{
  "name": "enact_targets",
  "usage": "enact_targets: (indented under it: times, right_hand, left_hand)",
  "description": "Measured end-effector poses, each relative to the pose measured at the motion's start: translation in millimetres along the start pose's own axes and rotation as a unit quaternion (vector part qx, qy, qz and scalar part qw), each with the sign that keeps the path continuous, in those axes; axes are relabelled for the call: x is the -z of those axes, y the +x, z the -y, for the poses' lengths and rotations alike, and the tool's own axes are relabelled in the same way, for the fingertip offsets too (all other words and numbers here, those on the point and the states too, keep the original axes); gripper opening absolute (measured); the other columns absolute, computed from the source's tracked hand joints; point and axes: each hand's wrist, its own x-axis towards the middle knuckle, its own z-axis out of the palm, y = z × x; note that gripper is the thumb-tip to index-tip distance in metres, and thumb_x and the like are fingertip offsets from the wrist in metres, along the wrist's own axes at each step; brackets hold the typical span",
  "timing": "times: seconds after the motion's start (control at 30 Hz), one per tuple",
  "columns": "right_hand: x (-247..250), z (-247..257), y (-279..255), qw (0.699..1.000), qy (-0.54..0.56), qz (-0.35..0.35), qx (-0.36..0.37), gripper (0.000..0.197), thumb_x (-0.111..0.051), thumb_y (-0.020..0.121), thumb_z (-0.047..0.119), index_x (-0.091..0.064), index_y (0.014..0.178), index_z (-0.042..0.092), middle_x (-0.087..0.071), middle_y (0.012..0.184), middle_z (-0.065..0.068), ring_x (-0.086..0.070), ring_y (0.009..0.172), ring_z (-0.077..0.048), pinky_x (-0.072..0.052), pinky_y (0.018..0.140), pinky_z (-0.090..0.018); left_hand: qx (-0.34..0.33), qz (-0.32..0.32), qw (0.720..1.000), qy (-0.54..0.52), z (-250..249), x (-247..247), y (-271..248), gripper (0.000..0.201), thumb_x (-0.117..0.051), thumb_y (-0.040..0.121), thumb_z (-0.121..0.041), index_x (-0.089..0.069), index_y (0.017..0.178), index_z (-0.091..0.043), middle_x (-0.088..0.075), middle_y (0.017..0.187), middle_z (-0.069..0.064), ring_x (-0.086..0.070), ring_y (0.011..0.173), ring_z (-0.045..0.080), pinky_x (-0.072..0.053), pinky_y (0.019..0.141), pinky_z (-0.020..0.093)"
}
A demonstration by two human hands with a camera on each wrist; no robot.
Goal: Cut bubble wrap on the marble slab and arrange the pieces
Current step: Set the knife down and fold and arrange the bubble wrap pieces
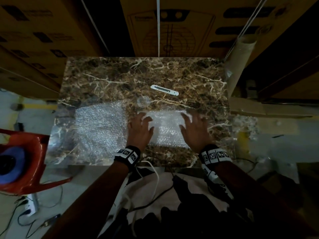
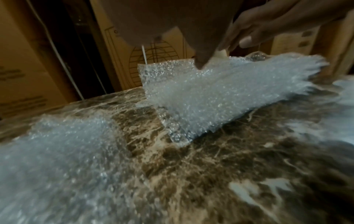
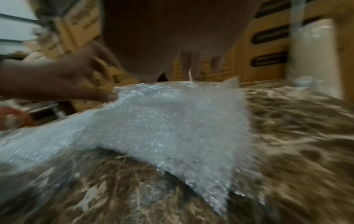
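Note:
A small bubble wrap piece [image 1: 166,130] sits at the near middle of the brown marble slab [image 1: 107,73]. My left hand [image 1: 139,129] pinches its left side and my right hand [image 1: 196,129] holds its right side. In the left wrist view the bubble wrap piece [image 2: 220,97] arches off the slab with one near corner touching down, and my thumb tip [image 2: 200,64] is on its far edge. A larger bubble wrap piece [image 1: 100,125] lies flat to the left. A white utility knife [image 1: 164,90] lies beyond my hands, untouched.
A cardboard tube with leftover wrap [image 1: 240,66] leans at the slab's right edge. A small clear round object [image 1: 143,101] rests just past the held piece. Cardboard boxes [image 1: 172,28] stand behind the slab. A red chair [image 1: 25,161] is at the left.

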Motion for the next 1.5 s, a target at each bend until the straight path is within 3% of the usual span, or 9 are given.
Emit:
enact_targets:
  times: [0.17,0.33,0.6,0.8,0.93,1.13,1.27,1.37,1.5]
  right_hand:
    - [-37,3,3,0.991,-0.004,0.129,0.043,0.072,-0.031,0.103,0.064,-0.007,0.163,0.033,0.003,0.171,-0.01,-0.008,0.157,-0.034,-0.024,0.109,-0.073]
    - [-48,-10,-4,0.991,0.016,0.134,0.021,0.078,-0.024,0.099,0.075,0.01,0.16,0.042,0.024,0.168,0.001,0.008,0.157,-0.031,-0.006,0.108,-0.082]
    - [-22,3,-6,0.994,0.025,0.103,0.008,0.085,-0.03,0.094,0.081,-0.002,0.162,0.04,0.011,0.171,-0.002,0.009,0.157,-0.031,0.015,0.112,-0.072]
    - [-8,58,21,0.994,0.048,0.068,0.065,0.081,-0.028,0.1,0.073,-0.007,0.164,0.028,0.0,0.172,0.003,-0.002,0.158,-0.019,-0.002,0.119,-0.064]
    - [-16,128,55,0.986,0.099,0.09,0.095,0.071,-0.033,0.106,0.057,-0.022,0.161,0.014,-0.029,0.165,-0.007,-0.029,0.151,-0.024,-0.018,0.117,-0.053]
    - [-49,230,97,0.957,0.188,0.204,0.086,0.07,-0.055,0.101,0.03,-0.023,0.161,0.016,-0.029,0.164,-0.013,-0.032,0.148,-0.034,-0.03,0.118,-0.047]
    - [-76,279,111,0.932,0.21,0.281,0.087,0.075,-0.059,0.101,0.029,-0.017,0.163,0.027,-0.005,0.171,-0.004,-0.02,0.154,-0.029,-0.028,0.121,-0.043]
    - [-84,304,116,0.942,0.139,0.302,0.048,0.076,-0.063,0.099,0.034,-0.02,0.161,0.034,-0.003,0.171,0.0,-0.01,0.155,-0.036,-0.029,0.119,-0.058]
    - [-87,322,118,0.957,0.067,0.283,0.024,0.071,-0.067,0.093,0.035,-0.031,0.154,0.034,-0.009,0.168,-0.002,-0.014,0.151,-0.038,-0.037,0.109,-0.066]
  left_hand:
    - [0.011,0.301,0.953,-0.017,11,-23,14,0.08,-0.053,0.094,-0.066,-0.003,0.156,-0.056,-0.003,0.17,0.001,-0.018,0.152,0.037,-0.031,0.111,0.069]
    - [0.065,0.377,0.923,-0.037,18,-32,10,0.088,-0.047,0.09,-0.076,0.016,0.15,-0.062,0.011,0.17,0.008,-0.002,0.156,0.038,-0.011,0.118,0.07]
    - [0.096,0.273,0.957,-0.002,38,4,8,0.085,-0.043,0.097,-0.066,-0.001,0.162,-0.03,-0.015,0.169,0.012,-0.021,0.154,0.03,-0.02,0.118,0.057]
    - [0.312,0.251,0.914,0.067,146,40,-2,0.085,-0.052,0.1,-0.052,-0.007,0.163,-0.017,-0.013,0.168,0.015,-0.023,0.152,0.033,-0.025,0.116,0.055]
    - [0.436,0.223,0.87,0.054,215,65,-7,0.086,-0.058,0.1,-0.045,-0.009,0.163,-0.014,-0.014,0.167,0.019,-0.026,0.15,0.04,-0.027,0.116,0.056]
    - [0.417,0.204,0.885,-0.033,285,63,5,0.076,-0.064,0.098,-0.026,-0.024,0.155,0.004,-0.045,0.145,0.032,-0.039,0.136,0.045,-0.038,0.107,0.048]
    - [0.413,0.179,0.89,-0.067,309,57,19,0.052,-0.066,0.095,-0.029,-0.052,0.135,0.001,-0.059,0.129,0.028,-0.046,0.126,0.044,-0.04,0.099,0.046]
    - [0.378,0.176,0.901,-0.115,316,61,29,0.033,-0.065,0.097,-0.029,-0.068,0.111,0.0,-0.068,0.115,0.025,-0.061,0.112,0.041,-0.044,0.094,0.042]
    - [0.414,0.16,0.872,-0.208,327,59,39,0.04,-0.072,0.092,-0.042,-0.056,0.075,-0.01,-0.063,0.082,0.018,-0.064,0.087,0.034,-0.041,0.074,0.035]
